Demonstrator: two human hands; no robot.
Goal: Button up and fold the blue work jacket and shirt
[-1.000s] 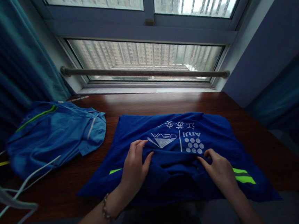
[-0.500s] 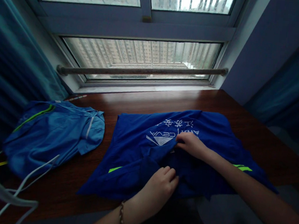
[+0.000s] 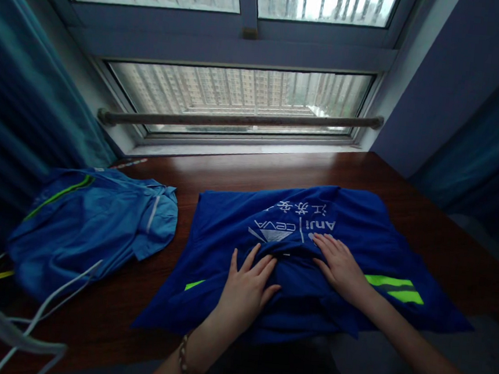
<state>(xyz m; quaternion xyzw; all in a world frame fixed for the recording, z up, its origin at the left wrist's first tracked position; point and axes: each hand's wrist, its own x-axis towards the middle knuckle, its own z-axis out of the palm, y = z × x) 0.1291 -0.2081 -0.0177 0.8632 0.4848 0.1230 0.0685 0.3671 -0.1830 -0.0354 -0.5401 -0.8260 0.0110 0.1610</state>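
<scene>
A dark blue shirt with white lettering and yellow-green reflective strips lies spread on the brown wooden table, its collar side toward me. The lettering appears upside down from where I look. My left hand rests on the shirt's near half with its fingers spread. Flat against the cloth to the right lies my right hand, its fingertips by the printed letters. Neither hand grips the fabric. A braided bracelet circles my left wrist.
A lighter blue garment lies crumpled at the table's left. White tubing or hanger-like wire juts in at the lower left. Behind the table, a metal bar crosses the window. Blue curtains hang at both sides.
Both hands have let go of the pinched shirt cloth and now lie spread on it. My left hand moved up and left, my right hand slightly right and down. More lettering shows.
</scene>
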